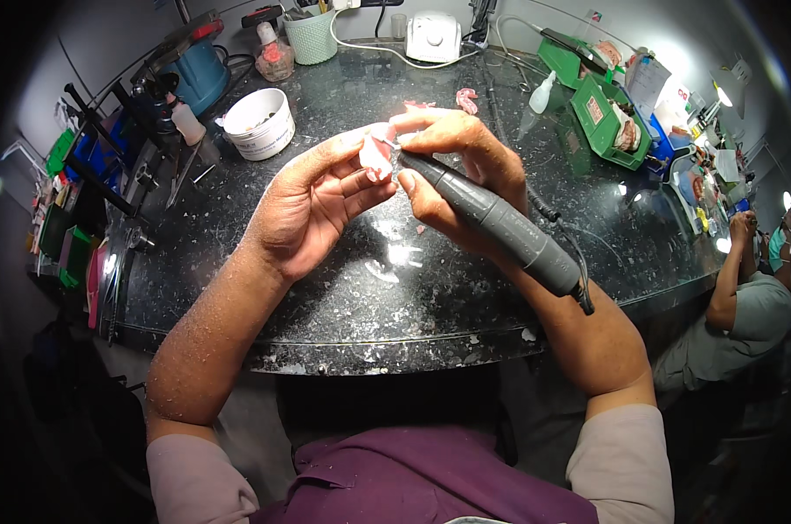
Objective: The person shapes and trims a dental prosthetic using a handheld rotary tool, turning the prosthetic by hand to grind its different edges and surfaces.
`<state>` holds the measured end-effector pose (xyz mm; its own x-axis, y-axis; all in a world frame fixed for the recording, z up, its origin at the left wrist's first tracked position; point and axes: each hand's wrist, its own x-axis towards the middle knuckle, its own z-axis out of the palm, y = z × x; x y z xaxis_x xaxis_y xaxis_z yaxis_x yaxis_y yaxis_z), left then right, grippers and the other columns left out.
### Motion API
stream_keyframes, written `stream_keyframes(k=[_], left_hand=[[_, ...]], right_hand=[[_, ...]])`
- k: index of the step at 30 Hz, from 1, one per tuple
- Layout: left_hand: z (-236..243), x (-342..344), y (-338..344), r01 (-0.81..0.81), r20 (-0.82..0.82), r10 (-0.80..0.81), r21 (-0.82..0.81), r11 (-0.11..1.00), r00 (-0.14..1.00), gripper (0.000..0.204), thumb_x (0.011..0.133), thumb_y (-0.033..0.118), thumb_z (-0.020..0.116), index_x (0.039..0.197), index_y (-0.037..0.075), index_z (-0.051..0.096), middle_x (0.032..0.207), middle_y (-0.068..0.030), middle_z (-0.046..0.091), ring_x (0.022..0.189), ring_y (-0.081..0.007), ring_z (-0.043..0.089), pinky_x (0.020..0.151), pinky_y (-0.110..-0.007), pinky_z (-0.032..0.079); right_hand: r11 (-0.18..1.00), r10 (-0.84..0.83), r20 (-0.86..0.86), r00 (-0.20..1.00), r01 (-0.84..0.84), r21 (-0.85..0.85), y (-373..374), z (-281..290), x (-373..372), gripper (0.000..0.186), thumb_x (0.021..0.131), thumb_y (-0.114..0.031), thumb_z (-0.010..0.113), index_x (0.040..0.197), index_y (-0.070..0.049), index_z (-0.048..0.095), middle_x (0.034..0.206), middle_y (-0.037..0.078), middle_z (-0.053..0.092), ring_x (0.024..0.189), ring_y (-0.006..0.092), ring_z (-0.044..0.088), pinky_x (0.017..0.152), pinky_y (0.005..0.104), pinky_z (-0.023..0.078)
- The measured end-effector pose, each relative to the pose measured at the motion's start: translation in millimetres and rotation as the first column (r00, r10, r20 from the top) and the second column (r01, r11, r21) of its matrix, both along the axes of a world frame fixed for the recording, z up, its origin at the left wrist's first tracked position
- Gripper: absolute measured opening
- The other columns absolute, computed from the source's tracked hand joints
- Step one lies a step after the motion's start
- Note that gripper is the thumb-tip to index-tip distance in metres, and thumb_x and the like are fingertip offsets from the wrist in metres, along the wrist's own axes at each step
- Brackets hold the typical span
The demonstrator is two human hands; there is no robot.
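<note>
My left hand (304, 205) is closed, its thumb and fingertips pinching a small pink denture piece (376, 157) above the middle of the bench. Wrapped in my right hand (478, 153) is a black rotary handpiece (500, 227), slanting from upper left to lower right. Its thin metal tip touches or nearly touches the denture piece; I cannot tell which. A dark cord trails from the handpiece's rear end. Pale dust clings to my left forearm.
Dust and specks lie on the black bench (343, 314). A white tub (260, 131) stands left of my hands. Beyond them are pink scraps (467, 100), a dropper bottle (542, 93) and a white control box (433, 37). Green boxes (601, 118) with dental models stand right. Another person (740, 319) sits far right.
</note>
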<state>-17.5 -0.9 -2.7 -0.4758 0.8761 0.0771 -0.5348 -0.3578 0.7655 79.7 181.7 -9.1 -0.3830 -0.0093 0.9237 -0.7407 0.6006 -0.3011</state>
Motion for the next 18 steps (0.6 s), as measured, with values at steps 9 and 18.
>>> stream_keyframes(k=[9,18], left_hand=[[-1.3,-0.7,0.2,-0.027,-0.051,0.027,0.008,1.0,0.998,0.042,0.099,0.024,0.057,0.129,-0.005,0.053,0.118,-0.0153,0.064,0.104,-0.0216,0.066,0.099,-0.04,0.054],[1.2,1.2,0.2,-0.039,-0.054,0.039,-0.001,0.999,0.998,0.043,0.099,0.021,0.057,0.131,-0.006,0.052,0.118,-0.0152,0.064,0.104,-0.021,0.066,0.097,-0.039,0.055]], right_hand=[[1.0,0.01,0.012,1.0,-0.01,0.012,-1.8,3.0,1.9,0.033,0.072,-0.004,0.079,0.101,-0.002,0.063,0.106,0.014,0.069,0.096,0.0233,0.07,0.084,0.0329,0.055],[1.0,0.013,0.038,0.999,-0.012,-0.024,-3.6,2.8,2.8,0.031,0.073,-0.003,0.077,0.101,-0.003,0.063,0.106,0.013,0.07,0.097,0.0231,0.069,0.085,0.0334,0.054]])
